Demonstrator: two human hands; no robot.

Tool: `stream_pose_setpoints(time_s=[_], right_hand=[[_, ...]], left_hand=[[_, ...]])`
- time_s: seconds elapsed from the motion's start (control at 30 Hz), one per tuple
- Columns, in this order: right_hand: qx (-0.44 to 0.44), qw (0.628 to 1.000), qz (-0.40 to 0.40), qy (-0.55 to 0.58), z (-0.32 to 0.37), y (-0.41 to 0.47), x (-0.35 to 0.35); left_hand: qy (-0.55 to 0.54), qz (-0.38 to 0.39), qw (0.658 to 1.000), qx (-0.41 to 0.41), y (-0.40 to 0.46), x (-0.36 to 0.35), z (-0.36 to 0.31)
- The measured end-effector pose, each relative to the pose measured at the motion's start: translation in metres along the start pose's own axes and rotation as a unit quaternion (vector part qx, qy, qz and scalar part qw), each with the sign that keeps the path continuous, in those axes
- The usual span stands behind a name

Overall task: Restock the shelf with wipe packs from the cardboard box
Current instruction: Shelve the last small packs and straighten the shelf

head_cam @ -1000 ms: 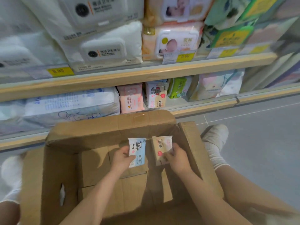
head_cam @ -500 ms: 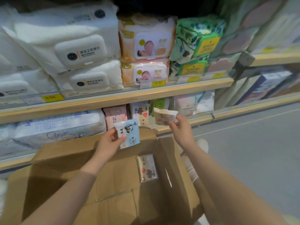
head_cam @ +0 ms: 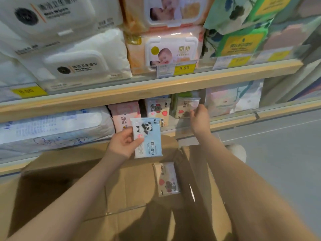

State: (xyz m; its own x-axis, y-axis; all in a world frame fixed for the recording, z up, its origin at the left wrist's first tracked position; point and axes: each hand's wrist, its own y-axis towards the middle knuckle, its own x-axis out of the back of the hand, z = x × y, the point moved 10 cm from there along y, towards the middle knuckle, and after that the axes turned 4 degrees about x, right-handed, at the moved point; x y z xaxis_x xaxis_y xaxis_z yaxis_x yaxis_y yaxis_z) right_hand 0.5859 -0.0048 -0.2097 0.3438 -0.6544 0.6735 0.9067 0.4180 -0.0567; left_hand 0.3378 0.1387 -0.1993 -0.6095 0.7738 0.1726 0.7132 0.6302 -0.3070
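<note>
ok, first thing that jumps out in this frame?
The blue panda pack, held up mid-frame by the left hand over the box. Next, the right hand pushing a cream pack into the lower shelf. One more pack lies in the box.

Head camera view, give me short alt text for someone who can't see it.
The right hand pushes a small wipe pack onto the lower shelf while the left hand holds a blue panda pack. One pack remains in the cardboard box.
</note>
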Motion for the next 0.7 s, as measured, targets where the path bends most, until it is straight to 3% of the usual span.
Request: stream_pose_setpoints(time_s=[0.37, 0.57, 0.7], right_hand=[[0.05, 0.998, 0.015, 0.018, 0.011, -0.03, 0.026], [0.053, 0.998, 0.034, 0.031, -0.006, -0.054, 0.035], [0.095, 0.991, 0.094, -0.019, -0.005, -0.057, 0.019]], left_hand=[[0.007, -0.012, 0.999, -0.029, 0.017, -0.014, -0.035], [0.07, -0.085, 0.993, -0.042, 0.046, -0.024, -0.047], [0.099, -0.122, 0.987, -0.026, 0.065, -0.019, -0.028]])
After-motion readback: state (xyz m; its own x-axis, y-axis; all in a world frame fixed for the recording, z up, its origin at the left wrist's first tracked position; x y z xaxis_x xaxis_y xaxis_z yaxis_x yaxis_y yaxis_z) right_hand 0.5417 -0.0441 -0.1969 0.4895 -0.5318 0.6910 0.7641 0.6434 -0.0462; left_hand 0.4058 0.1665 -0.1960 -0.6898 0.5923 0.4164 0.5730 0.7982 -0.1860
